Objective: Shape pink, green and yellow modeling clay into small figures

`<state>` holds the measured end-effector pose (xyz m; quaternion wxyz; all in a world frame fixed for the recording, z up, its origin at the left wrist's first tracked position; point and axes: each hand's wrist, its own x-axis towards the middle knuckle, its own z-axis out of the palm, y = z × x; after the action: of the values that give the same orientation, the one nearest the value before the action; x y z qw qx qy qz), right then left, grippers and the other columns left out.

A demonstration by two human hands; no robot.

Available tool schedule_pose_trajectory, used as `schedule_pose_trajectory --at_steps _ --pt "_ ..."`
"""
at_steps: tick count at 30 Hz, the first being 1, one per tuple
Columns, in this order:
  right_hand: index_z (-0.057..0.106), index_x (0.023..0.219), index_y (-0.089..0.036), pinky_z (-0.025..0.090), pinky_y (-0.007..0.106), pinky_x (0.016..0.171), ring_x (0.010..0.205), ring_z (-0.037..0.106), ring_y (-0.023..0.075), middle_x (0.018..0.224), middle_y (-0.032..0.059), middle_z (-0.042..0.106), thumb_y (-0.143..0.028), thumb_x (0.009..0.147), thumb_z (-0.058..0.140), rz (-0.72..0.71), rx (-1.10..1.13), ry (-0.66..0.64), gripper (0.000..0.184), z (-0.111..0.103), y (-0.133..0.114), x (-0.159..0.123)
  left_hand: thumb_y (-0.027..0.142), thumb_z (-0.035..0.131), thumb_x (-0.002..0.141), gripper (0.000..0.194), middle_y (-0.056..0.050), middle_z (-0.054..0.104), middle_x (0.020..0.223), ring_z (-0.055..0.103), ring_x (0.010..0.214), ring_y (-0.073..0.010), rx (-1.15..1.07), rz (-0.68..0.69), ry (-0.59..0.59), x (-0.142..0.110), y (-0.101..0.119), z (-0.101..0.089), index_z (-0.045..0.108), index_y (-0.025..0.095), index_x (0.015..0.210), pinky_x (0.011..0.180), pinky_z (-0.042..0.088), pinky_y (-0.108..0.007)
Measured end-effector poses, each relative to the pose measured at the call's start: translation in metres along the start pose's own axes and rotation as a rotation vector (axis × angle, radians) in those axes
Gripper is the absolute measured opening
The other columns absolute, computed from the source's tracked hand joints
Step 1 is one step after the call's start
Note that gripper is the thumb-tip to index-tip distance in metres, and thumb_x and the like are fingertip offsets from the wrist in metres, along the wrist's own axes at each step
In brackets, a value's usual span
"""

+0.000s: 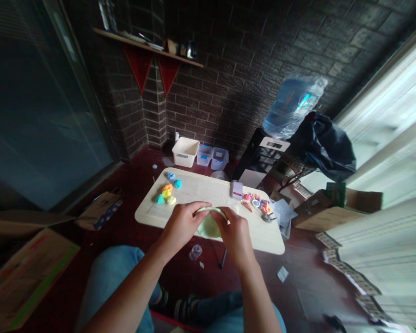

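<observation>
Between my two hands hangs a thin, rounded sheet of pale green modelling clay (208,226), just over the near edge of the white table (194,182). My left hand (184,223) pinches its upper left rim, thumb on the near side. On the opposite side, my right hand (234,229) grips the upper right rim, with its fingers curled over the edge. Lumps of blue, orange, yellow and teal clay (167,194) lie at the table's left. Toward the right sits a cluster of small colourful clay pieces (258,203), beside a phone (237,189).
Storage bins (186,152) stand on the floor behind the table. A water dispenser (253,159) with a large blue bottle is at the back right, near open cardboard boxes (336,215). A clear plastic cup (195,252) lies on the floor before the table.
</observation>
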<state>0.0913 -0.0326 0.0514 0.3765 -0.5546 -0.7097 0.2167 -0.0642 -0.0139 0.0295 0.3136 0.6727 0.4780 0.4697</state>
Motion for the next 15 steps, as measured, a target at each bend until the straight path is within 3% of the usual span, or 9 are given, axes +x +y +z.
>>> schedule_pose_trajectory --at_steps 6,9,11,15 --pt "0.072 0.093 -0.017 0.042 0.026 0.060 0.065 0.063 0.0188 0.076 0.0071 0.072 -0.022 0.092 0.051 -0.043 -0.037 -0.026 0.021 0.003 0.002 0.002 0.020 0.060 0.085 0.020 -0.004 0.078 0.097 0.073 0.088 -0.0209 -0.001 0.006 0.004 -0.001 -0.004 0.000 0.074 0.021 0.099 0.082 0.057 -0.031" --pt "0.069 0.102 -0.016 0.042 0.024 0.055 0.060 0.061 0.0168 0.073 0.0050 0.070 -0.031 0.090 0.057 0.018 0.047 -0.030 0.022 0.005 0.009 0.002 0.021 0.060 0.084 0.017 -0.005 0.077 0.092 0.073 0.083 -0.0203 0.006 -0.013 0.058 -0.003 -0.005 -0.001 0.073 0.019 0.096 0.076 0.058 -0.029" --pt "0.068 0.098 -0.014 0.039 0.023 0.049 0.053 0.056 0.0144 0.065 0.0024 0.065 -0.037 0.089 0.059 0.068 0.090 -0.024 0.026 0.007 0.015 0.001 0.021 0.060 0.084 0.016 -0.006 0.076 0.093 0.072 0.079 -0.0193 -0.019 -0.036 0.097 -0.004 -0.004 -0.002 0.070 0.018 0.096 0.071 0.058 -0.028" --pt "0.066 0.081 -0.015 0.038 0.022 0.050 0.054 0.055 0.0136 0.064 0.0024 0.064 -0.035 0.091 0.054 0.069 0.086 0.031 0.025 0.006 0.019 0.000 0.017 0.061 0.082 0.035 -0.008 0.074 0.110 0.072 0.093 -0.0196 -0.078 -0.023 0.055 -0.005 -0.002 -0.002 0.063 0.020 0.117 0.080 0.059 -0.030"
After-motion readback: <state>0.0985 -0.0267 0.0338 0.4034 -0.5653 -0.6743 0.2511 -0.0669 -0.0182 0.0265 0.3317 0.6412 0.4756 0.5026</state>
